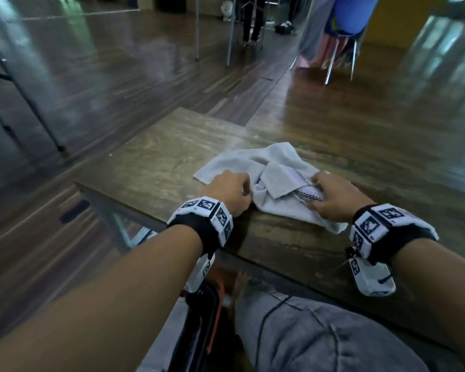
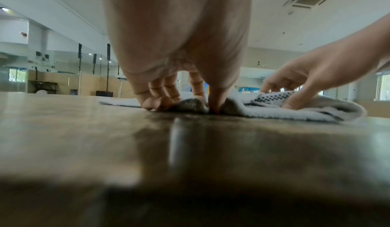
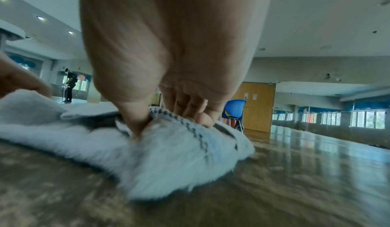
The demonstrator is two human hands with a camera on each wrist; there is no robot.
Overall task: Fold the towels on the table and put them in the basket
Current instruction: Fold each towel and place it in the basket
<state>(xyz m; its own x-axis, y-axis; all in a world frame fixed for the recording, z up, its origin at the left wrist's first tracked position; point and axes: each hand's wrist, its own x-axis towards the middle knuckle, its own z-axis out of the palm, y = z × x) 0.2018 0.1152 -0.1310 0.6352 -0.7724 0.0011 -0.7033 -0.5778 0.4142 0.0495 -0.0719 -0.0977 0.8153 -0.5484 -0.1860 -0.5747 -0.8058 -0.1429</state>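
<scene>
A crumpled white towel with a dark checked border lies on the wooden table, near its front edge. My left hand sits at the towel's left side and pinches a fold of cloth between thumb and fingers. My right hand is at the towel's right side, its thumb and fingers gripping the checked edge of the towel. In the left wrist view the towel lies flat and bunched under both hands. No basket is in view.
The table's left corner and front edge are close to my wrists. A blue chair stands on the shiny wooden floor beyond the table, and metal frame legs stand at the left. My lap is below the table.
</scene>
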